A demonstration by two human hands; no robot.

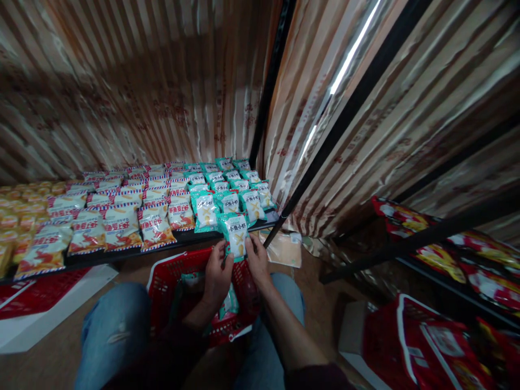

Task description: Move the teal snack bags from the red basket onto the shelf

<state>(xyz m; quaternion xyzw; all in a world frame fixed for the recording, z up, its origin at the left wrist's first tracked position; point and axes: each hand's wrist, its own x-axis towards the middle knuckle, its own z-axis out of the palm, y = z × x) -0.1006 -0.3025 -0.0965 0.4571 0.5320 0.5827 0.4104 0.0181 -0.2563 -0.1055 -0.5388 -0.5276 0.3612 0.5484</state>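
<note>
Both my hands hold one teal snack packet [236, 233] upright, just above a red shopping basket [170, 276] that rests between my knees. My left hand [216, 277] grips the packet's lower left edge. My right hand [257, 261] pinches its lower right edge. The packet hangs in front of the low shelf edge, next to rows of the same teal packets [227, 189] lying on that shelf. More teal packets lie inside the basket under my hands.
The low black shelf [122, 253] also carries red-and-white striped snack bags [122, 216] and orange bags [16, 216] at the far left. A second shelf at right holds red bags [447, 254]. Red-and-white cartons [36, 303] lie on the floor. Foil-striped sheeting covers the walls.
</note>
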